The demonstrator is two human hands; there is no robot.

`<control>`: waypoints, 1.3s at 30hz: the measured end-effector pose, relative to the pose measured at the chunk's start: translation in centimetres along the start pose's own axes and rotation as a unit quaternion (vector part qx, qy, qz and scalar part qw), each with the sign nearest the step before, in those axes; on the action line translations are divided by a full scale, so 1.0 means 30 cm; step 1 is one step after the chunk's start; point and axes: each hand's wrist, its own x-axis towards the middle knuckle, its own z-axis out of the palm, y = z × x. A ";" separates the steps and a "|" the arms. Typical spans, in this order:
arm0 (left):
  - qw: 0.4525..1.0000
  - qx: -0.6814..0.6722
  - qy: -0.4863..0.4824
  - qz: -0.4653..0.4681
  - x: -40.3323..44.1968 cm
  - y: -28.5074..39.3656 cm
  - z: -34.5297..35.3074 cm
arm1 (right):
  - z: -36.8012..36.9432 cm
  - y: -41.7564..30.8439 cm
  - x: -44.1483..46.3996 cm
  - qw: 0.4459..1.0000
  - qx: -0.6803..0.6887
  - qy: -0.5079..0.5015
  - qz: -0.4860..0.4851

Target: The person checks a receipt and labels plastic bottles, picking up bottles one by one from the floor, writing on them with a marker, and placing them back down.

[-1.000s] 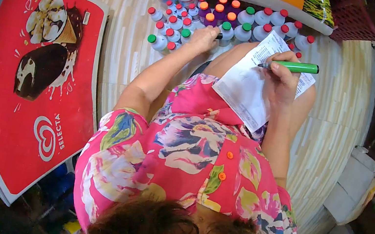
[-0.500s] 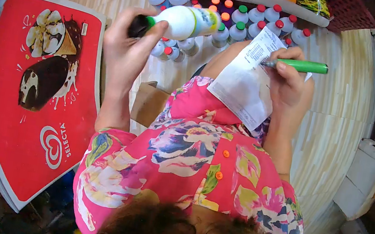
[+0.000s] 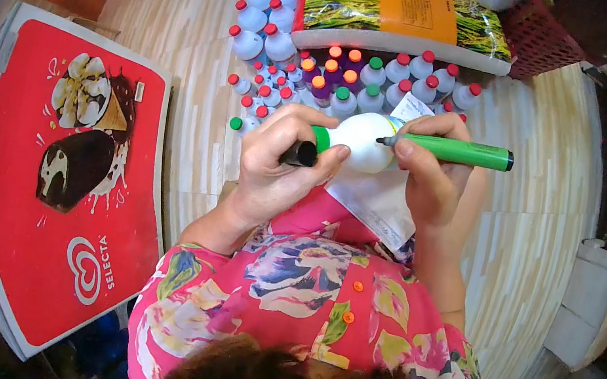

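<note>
Head view: the white bottle (image 3: 364, 142) extends beyond the left hand's grip (image 3: 286, 156), closed around its neck.

one green marker (image 3: 454, 150), one held bottle (image 3: 362, 143), six orange-capped bottles (image 3: 320, 93), four green-capped bottles (image 3: 342, 106) on the floor, two shirt buttons (image 3: 358, 286), one crate (image 3: 541, 38).

Bottles (image 3: 246, 43) stand on the light, streaky floor (image 3: 523, 242).

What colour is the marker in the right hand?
The marker is mostly green; the head view shows it.
</note>
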 end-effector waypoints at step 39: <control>0.999 0.015 -0.022 0.027 0.008 0.003 -0.001 | -0.014 0.077 -0.014 0.992 -0.063 -0.007 -0.112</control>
